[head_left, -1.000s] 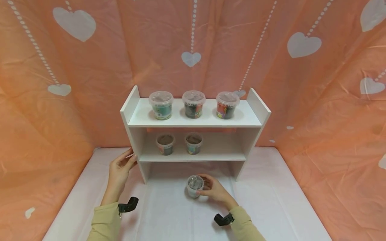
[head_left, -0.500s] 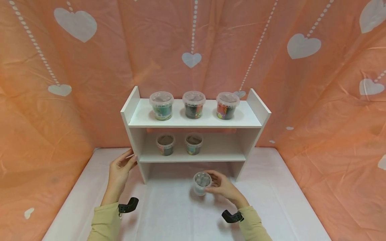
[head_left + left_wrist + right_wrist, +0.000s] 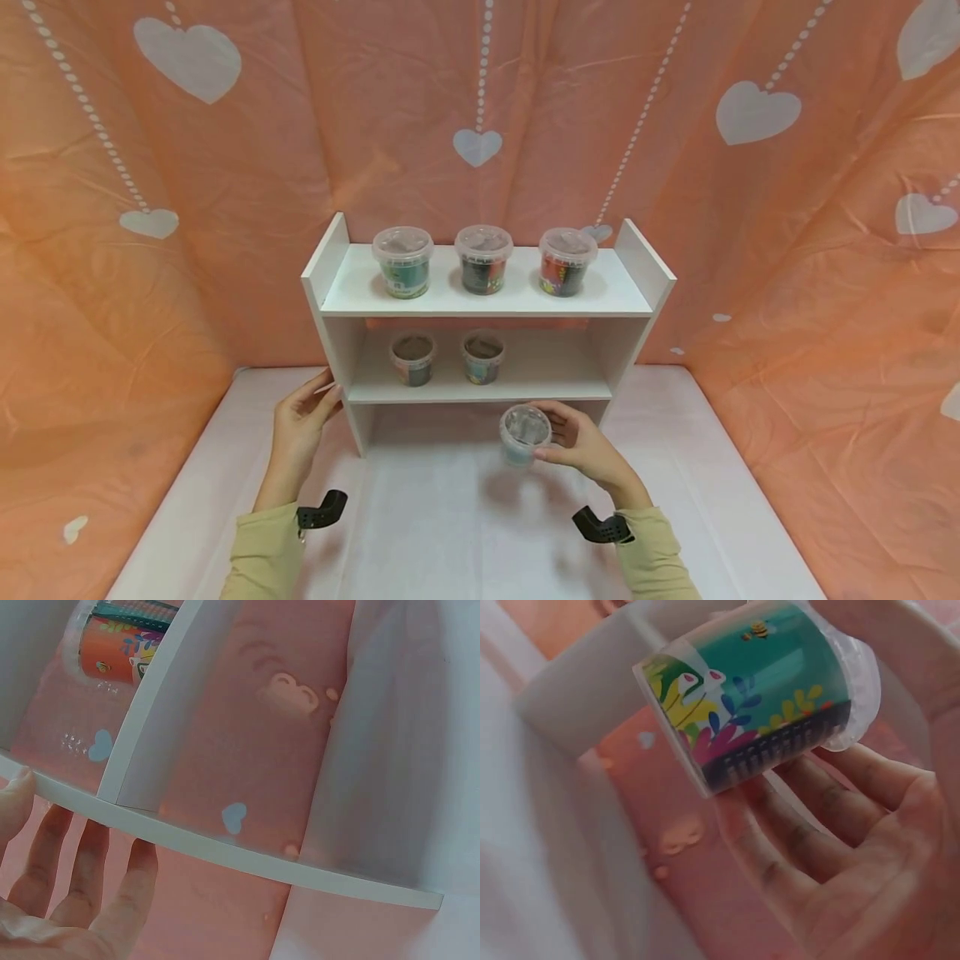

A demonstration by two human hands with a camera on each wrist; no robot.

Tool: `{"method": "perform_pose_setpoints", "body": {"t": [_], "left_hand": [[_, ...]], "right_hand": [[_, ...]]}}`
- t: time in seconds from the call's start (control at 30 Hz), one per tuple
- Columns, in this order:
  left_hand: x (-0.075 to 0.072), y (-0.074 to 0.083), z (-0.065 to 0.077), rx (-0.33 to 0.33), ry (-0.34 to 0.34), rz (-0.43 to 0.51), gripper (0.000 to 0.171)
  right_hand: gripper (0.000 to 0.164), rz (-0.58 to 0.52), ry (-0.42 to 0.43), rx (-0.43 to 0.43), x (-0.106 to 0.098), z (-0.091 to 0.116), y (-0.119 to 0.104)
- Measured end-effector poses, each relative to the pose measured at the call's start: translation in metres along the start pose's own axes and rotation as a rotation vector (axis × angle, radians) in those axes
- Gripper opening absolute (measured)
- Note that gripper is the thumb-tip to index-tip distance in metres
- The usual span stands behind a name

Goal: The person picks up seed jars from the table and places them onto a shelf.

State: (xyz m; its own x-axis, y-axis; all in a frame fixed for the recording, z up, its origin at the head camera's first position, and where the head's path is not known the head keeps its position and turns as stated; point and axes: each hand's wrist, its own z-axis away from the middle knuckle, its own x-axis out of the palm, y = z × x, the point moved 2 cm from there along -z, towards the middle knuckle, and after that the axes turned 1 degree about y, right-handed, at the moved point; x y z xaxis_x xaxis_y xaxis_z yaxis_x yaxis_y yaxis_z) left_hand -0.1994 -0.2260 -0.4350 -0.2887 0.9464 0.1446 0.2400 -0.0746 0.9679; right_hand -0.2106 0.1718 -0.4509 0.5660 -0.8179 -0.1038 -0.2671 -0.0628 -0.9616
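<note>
My right hand (image 3: pixel 592 450) holds a small lidded plastic tub (image 3: pixel 525 429) between thumb and fingers, above the white table just in front of the shelf's lower opening. In the right wrist view the tub (image 3: pixel 750 697) shows a teal and dark label with a bee and leaves, and its clear lid lies toward the palm. My left hand (image 3: pixel 298 429) grips the left side panel of the white shelf (image 3: pixel 480 392). Up close, the thumb lies over the panel's front edge (image 3: pixel 225 847), with the fingers (image 3: pixel 86 862) against its outer side.
Three larger lidded tubs, one of them green (image 3: pixel 405 271), stand on the top board. Two smaller tubs, including a teal one (image 3: pixel 482 362), stand left and centre on the middle board. An orange curtain (image 3: pixel 480 100) with white hearts hangs behind and at both sides.
My right hand has lifted the tub off the table and moved it right and toward the shelf. The left hand has stayed at the side panel.
</note>
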Motion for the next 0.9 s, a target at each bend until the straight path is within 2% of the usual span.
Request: {"method": "perform_pose_setpoints", "body": {"t": [0.2, 0.47, 0.63, 0.77, 0.9], "left_hand": [[0.0, 0.0, 0.001, -0.002, 0.008, 0.013, 0.042], [0.0, -0.001, 0.0, 0.001, 0.013, 0.016, 0.042], [0.0, -0.001, -0.001, -0.002, 0.012, 0.024, 0.043], [0.001, -0.002, -0.001, 0.001, 0.006, 0.027, 0.043], [0.0, -0.002, 0.0, 0.002, -0.001, 0.026, 0.042]], "right_hand": [[0.061, 0.005, 0.052, -0.006, -0.012, -0.001, -0.022], [0.061, 0.056, 0.105, -0.047, -0.026, -0.009, -0.04], [0.06, 0.089, 0.191, -0.059, -0.033, -0.016, -0.045], [0.059, 0.131, 0.275, -0.034, -0.037, -0.022, -0.045], [0.06, 0.164, 0.32, -0.002, -0.04, -0.027, -0.044]]}}
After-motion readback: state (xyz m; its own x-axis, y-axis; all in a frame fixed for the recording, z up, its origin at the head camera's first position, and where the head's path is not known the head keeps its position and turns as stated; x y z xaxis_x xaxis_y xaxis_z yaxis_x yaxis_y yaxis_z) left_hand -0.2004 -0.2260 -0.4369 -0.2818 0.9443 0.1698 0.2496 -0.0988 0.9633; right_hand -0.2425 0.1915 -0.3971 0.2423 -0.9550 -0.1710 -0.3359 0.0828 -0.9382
